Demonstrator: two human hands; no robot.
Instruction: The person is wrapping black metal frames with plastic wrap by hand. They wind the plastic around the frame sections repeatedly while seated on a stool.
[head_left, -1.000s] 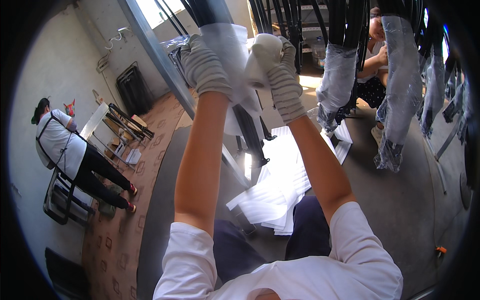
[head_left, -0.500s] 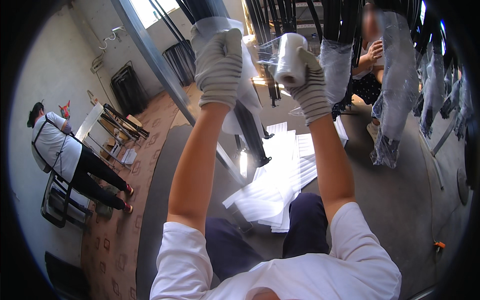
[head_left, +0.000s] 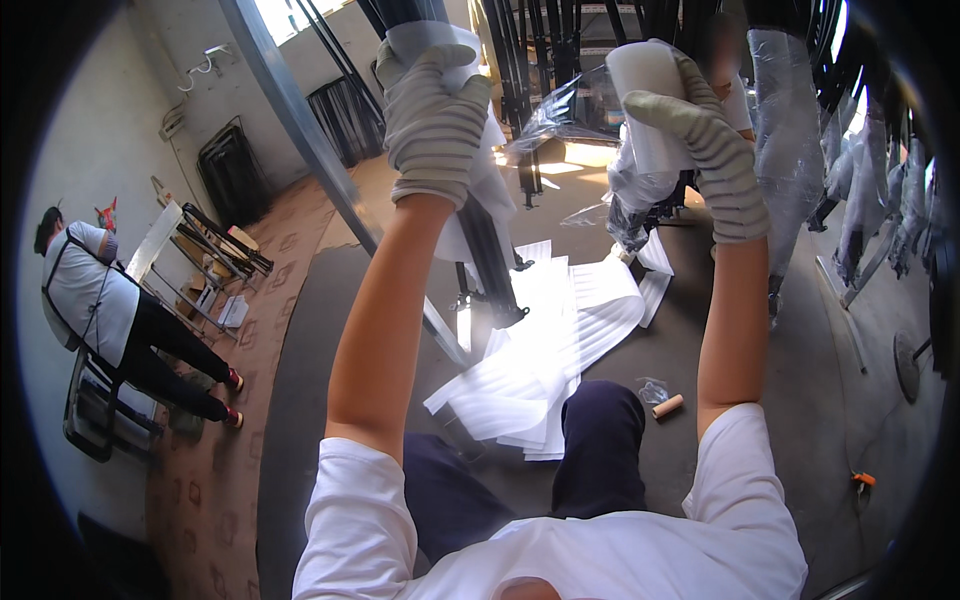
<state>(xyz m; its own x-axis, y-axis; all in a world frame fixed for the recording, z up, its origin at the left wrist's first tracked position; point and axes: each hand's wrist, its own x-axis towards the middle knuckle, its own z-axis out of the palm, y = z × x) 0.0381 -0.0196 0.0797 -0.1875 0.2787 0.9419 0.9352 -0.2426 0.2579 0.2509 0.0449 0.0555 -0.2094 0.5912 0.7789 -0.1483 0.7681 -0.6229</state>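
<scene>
White gloves with grey stripes cover both my hands. My left hand (head_left: 435,115) is closed around a sheet of white foam (head_left: 483,185) wrapped about a bundle of black metal tubes (head_left: 490,265) that hangs down. A roll of clear stretch film (head_left: 645,85) is gripped in my right hand (head_left: 705,135), off to the right of the bundle. From the roll a loose strip of film (head_left: 560,120) stretches toward the left hand; I cannot tell exactly where it ends. Tube bundles wrapped in film (head_left: 785,130) hang behind and beside the roll.
White foam sheets (head_left: 540,350) lie piled on the grey mat below. A cardboard core (head_left: 667,407) rests beside my knee. At left a slanting metal post (head_left: 300,120) stands close to my left arm. One person (head_left: 100,290) stands far left; another is partly hidden behind the wrapped bundles.
My right hand has swung right and nearer with the film roll, lengthening the strip. The left hand keeps its hold. The cardboard core has come into sight.
</scene>
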